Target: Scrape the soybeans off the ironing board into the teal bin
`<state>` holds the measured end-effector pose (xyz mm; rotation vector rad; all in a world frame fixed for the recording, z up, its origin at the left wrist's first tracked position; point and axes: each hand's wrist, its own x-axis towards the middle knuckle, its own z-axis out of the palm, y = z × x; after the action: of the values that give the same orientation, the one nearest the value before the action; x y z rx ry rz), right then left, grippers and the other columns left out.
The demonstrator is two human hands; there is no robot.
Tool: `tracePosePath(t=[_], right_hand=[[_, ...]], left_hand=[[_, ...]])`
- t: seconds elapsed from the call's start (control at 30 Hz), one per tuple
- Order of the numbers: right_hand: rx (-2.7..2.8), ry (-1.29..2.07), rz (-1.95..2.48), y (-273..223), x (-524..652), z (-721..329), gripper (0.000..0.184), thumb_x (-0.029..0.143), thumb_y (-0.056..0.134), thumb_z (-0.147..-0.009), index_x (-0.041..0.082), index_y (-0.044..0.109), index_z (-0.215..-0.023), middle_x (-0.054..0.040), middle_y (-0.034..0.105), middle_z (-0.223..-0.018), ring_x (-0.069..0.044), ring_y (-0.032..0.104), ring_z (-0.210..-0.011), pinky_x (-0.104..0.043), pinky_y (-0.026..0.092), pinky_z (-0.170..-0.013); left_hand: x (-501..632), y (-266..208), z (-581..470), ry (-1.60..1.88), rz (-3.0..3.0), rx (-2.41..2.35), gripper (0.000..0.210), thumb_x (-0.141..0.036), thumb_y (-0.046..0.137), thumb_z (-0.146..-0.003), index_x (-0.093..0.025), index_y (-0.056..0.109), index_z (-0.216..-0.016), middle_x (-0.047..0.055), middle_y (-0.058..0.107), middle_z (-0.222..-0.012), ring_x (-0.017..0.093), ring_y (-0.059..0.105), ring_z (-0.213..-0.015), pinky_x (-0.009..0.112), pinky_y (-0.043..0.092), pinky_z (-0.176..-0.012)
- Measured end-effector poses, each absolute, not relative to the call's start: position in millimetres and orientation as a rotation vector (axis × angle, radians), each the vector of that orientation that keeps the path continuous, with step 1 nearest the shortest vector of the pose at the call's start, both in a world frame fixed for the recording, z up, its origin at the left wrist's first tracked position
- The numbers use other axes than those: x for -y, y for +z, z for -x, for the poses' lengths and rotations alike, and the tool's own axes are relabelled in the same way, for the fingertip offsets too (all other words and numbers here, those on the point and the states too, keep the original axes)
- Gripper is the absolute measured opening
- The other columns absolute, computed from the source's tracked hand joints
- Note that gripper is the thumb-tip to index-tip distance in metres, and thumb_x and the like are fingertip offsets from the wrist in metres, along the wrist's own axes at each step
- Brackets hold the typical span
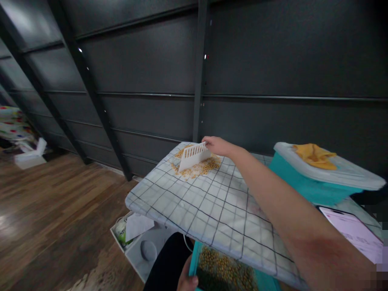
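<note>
My right hand is stretched across the table and closed on the upper edge of a white slotted plastic panel. The panel stands on edge among scattered yellow grains, which could be soybeans or corn kernels; small white bits lie with them. Below the table's near edge, my left hand grips the left rim of a teal tub. More yellow grains are inside this tub, with a dark green patch in front. The table covers part of the tub.
A grid-patterned cloth covers the table. At right stand a lidded teal box with a yellow cloth on top and a lit phone. A white drawer unit sits below; a dark panelled wall rises behind.
</note>
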<state>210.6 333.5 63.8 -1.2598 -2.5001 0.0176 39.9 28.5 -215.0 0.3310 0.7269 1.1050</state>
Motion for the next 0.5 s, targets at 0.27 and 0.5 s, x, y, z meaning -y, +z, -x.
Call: tracePosePath(t=[0.27, 0.5], right_hand=[[2.602, -0.128, 1.320, 66.1, -320.9, -198.3, 0.033, 0.006, 0.053, -0.077, 0.023, 0.074, -0.096, -0.0054, 0.074, -0.098, -0.018, 0.064, -0.090, -0.025, 0.045, -0.076], [2.616, -0.114, 1.381, 65.7, -324.9, -195.9, 0.033, 0.007, 0.055, -0.074, 0.023, 0.079, -0.091, -0.0042, 0.076, -0.085, -0.018, 0.067, -0.082, -0.025, 0.047, -0.072]], left_hand=[[-18.1, -197.5, -38.8, 1.216, -0.346, -0.721, 0.071, -0.036, 0.089, -0.044, -0.019, 0.072, -0.111, 0.013, 0.075, -0.102, 0.049, 0.056, -0.121, 0.058, 0.038, -0.105], [-11.4, -185.8, -34.1, 1.276, -0.319, -0.755, 0.073, -0.032, 0.088, -0.043, -0.018, 0.071, -0.113, 0.013, 0.076, -0.100, 0.048, 0.058, -0.118, 0.058, 0.040, -0.104]])
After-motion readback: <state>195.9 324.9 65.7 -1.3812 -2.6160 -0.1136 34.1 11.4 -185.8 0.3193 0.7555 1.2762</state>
